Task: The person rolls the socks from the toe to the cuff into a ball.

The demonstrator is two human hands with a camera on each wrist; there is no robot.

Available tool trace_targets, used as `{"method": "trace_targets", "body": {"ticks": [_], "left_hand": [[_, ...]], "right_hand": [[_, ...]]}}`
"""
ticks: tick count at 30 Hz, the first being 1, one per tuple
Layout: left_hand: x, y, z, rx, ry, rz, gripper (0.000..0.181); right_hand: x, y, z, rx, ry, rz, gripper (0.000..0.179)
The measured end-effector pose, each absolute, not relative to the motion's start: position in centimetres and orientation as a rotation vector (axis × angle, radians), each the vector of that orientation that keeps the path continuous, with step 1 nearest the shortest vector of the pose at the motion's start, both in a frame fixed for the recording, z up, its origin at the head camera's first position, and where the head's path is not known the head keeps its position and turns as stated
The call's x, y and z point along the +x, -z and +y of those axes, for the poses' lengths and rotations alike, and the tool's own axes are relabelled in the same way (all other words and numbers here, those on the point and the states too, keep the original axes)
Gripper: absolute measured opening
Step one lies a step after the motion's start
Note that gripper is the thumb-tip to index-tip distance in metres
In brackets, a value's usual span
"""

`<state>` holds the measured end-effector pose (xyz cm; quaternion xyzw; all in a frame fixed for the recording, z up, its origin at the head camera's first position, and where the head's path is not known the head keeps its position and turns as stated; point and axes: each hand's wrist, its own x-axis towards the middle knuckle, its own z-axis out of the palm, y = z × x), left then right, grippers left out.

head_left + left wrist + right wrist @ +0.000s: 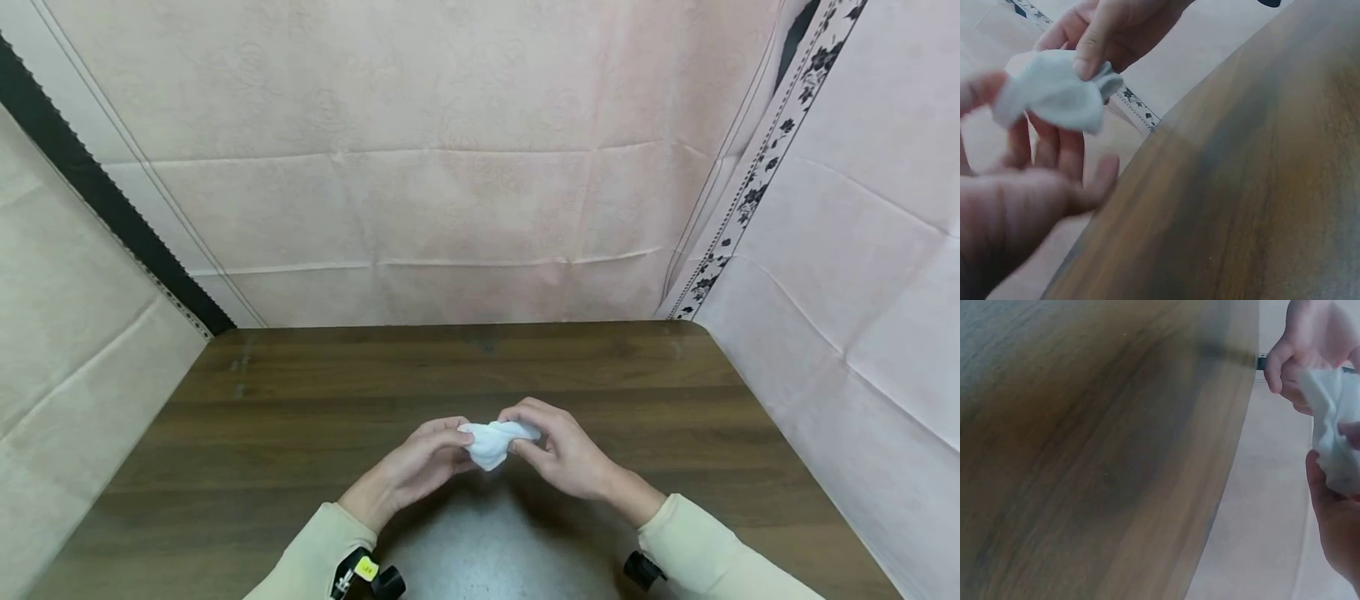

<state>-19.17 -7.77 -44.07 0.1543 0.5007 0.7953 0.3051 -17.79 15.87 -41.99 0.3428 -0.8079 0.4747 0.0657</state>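
Note:
Between both hands, above the table, is a small, soft white cloth (491,444), bunched and folded. My left hand (427,461) pinches its left end, thumb in front and fingers behind. On the other end, my right hand (564,452) grips it between thumb and fingers. Seen from the left wrist, the cloth (1060,94) shows layered folds at its right side, under the right thumb; the left hand (1016,209) is blurred there. In the right wrist view the cloth (1329,419) hangs at the right edge, partly cut off by the frame.
The brown wood-grain table (450,367) spreads under the hands, with a glossy reflection at its near side. Pale cloth hangings (465,208) enclose it at the back and both sides. Dark wrist devices (643,571) sit at the sleeves.

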Motion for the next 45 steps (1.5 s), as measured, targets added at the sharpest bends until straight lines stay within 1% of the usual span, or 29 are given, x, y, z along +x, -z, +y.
{"method": "trace_targets", "body": {"ticks": [7, 10, 16, 22, 25, 26, 31, 33, 38, 42, 44, 45], "left_hand": [[-18.9, 44.0, -7.1, 0.081, -2.15, 1.638, 0.007], [-18.7, 44.1, -6.8, 0.027, -2.178, 1.655, 0.003], [-18.7, 44.2, -6.7, 0.076, -2.245, 1.544, 0.011], [-19.2, 44.3, -7.1, 0.093, -2.383, 1.321, 0.03], [-19.5, 44.3, -7.2, 0.149, -2.417, 1.233, 0.034], [-19.5, 44.3, -7.2, 0.169, -2.424, 1.211, 0.035], [-19.6, 44.4, -7.2, 0.288, -2.406, 1.113, 0.033], [-19.6, 44.5, -7.2, 0.339, -2.373, 1.07, 0.034], [-20.3, 44.5, -7.5, 0.471, -2.246, 1.086, 0.037], [-20.8, 44.6, -7.8, 0.547, -2.152, 1.244, 0.03], [-20.9, 44.7, -8.0, 0.544, -2.131, 1.343, 0.024], [-20.9, 44.7, -8.1, 0.53, -2.127, 1.387, 0.021]], "right_hand": [[-18.0, 42.7, 15.9, 0.952, -1.39, -2.389, 0.03], [-18.0, 42.9, 15.9, 0.959, -1.354, -2.379, 0.031], [-17.8, 42.8, 16.1, 0.963, -1.339, -2.381, 0.032], [-18.1, 42.8, 15.8, 0.944, -1.398, -2.4, 0.028], [-18.0, 42.2, 15.6, 0.922, -1.417, -2.388, 0.028], [-17.8, 41.7, 15.6, 0.919, -1.426, -2.382, 0.028], [-18.0, 41.8, 16.0, 0.946, -1.463, -2.361, 0.029], [-18.5, 42.6, 16.2, 0.977, -1.465, -2.364, 0.03], [-18.2, 42.3, 16.1, 1.088, -1.484, -2.442, 0.033], [-18.1, 42.1, 16.1, 1.067, -1.492, -2.54, 0.047], [-18.0, 42.2, 16.2, 1.041, -1.477, -2.565, 0.05], [-18.1, 42.2, 16.2, 1.036, -1.465, -2.569, 0.049]]}}
